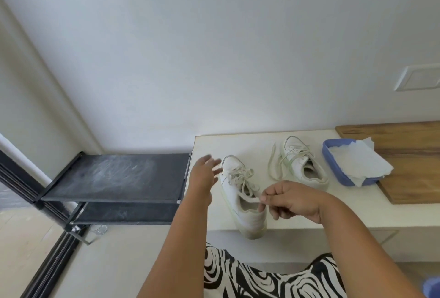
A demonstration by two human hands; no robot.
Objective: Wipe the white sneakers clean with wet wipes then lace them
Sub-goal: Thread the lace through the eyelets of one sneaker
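On the far left stands a black shoe rack [114, 178], next to the pale worktop [281, 222]; the left hand [205, 174] hangs over the worktop's left edge with its fingers spread, holding nothing, and the toe of the near sneaker [242, 199] sits just beside its fingertips. This sneaker has its heel at the front edge of the worktop; the right hand [289, 200] pinches the rim by the heel with its finger and thumb, so the grip on that side is pressed on the shoe. Its laces look threaded but messy. Further right, well apart from both hands, lies the far sneaker [301, 161] with its laces loose and trailing on the worktop; next to it is a blue tub [333, 162] with white wipes [362, 162] in it, resting partly on a wooden board [409, 145]. No wipe is in either hand; I think the wiping has not started or is hardly begun, and the lacing is still left.
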